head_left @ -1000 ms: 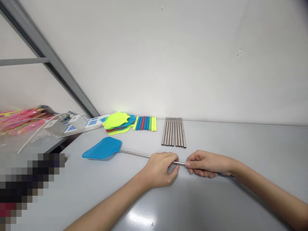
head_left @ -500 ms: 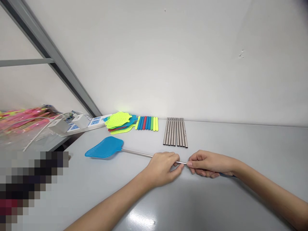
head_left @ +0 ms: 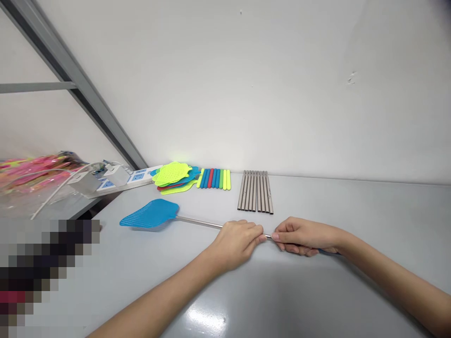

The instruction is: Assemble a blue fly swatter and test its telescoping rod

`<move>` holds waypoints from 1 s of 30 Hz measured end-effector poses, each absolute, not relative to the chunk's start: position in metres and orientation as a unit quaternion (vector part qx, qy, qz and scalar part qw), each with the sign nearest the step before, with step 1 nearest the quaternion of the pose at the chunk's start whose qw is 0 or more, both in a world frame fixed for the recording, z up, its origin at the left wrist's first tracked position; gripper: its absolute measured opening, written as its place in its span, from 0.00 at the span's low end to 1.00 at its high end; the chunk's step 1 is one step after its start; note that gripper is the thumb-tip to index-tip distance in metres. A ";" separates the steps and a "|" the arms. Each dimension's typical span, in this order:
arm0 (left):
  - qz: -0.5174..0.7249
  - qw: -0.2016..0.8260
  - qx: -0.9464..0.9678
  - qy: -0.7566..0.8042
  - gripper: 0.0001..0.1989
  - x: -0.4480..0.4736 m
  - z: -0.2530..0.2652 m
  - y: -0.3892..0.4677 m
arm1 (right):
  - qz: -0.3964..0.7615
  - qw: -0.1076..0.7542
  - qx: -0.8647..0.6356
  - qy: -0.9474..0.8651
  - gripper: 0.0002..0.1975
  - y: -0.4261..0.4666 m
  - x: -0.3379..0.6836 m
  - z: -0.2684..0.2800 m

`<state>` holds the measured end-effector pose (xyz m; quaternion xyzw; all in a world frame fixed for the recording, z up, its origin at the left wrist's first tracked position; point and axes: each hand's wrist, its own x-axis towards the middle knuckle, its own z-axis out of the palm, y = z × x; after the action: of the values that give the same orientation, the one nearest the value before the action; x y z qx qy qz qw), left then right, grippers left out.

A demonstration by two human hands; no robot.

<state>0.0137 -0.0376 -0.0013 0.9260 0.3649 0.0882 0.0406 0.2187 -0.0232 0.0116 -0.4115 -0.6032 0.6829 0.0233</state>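
Note:
A fly swatter with a blue mesh head (head_left: 151,214) and a thin metal rod (head_left: 199,221) lies across the grey table, its head to the left. My left hand (head_left: 239,241) is wrapped round the rod near its right part. Just right of it, my right hand (head_left: 299,235) grips the rod's end, where a dark blue handle (head_left: 328,252) shows beneath the palm and wrist. The joint between rod and handle is hidden by my right fingers. Behind my hands, several metal tubes (head_left: 255,191) lie side by side.
Toward the wall, yellow, blue and red swatter heads (head_left: 172,174) are stacked beside a row of coloured handles (head_left: 213,179). A white power strip (head_left: 139,176) with plugged-in adapters (head_left: 84,183) runs along the left edge. Bagged pink items (head_left: 38,171) lie farther left. Part of the lower left is pixelated.
My left thumb has closed in round the rod, and the bare stretch of rod between my hands looks shorter. The blue head has shifted slightly left and tilted. The view moved a little.

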 end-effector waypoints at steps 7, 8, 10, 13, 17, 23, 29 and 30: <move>0.071 0.033 0.929 0.361 0.15 0.012 0.001 -0.033 | 0.685 0.021 -0.418 -0.597 0.21 -0.023 0.218 0.013; 0.069 0.032 0.929 0.361 0.15 0.012 0.002 -0.032 | 0.686 0.022 -0.415 -0.597 0.21 -0.023 0.218 0.013; 0.065 0.027 0.930 0.362 0.15 0.012 0.002 -0.031 | 0.691 0.024 -0.405 -0.598 0.20 -0.022 0.218 0.013; 0.063 0.021 0.931 0.360 0.15 0.012 0.004 -0.030 | 0.701 0.021 -0.391 -0.596 0.20 -0.020 0.220 0.013; 0.063 0.022 0.932 0.356 0.16 0.010 0.006 -0.026 | 0.713 0.018 -0.387 -0.585 0.19 -0.018 0.220 0.014; 0.069 0.015 0.937 0.341 0.15 0.003 0.008 -0.023 | 0.701 0.016 -0.396 -0.593 0.19 -0.020 0.216 0.014; 0.049 -0.001 0.942 0.331 0.15 -0.002 0.008 -0.024 | 0.687 0.012 -0.393 -0.611 0.20 -0.022 0.217 0.013; 0.047 -0.002 0.943 0.329 0.15 -0.003 0.008 -0.023 | 0.686 0.014 -0.391 -0.613 0.20 -0.022 0.217 0.013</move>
<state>-0.0029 -0.0233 0.0085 0.9430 0.3295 0.0465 -0.0019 0.2170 -0.0217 0.0129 -0.3914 -0.6134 0.6858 0.0139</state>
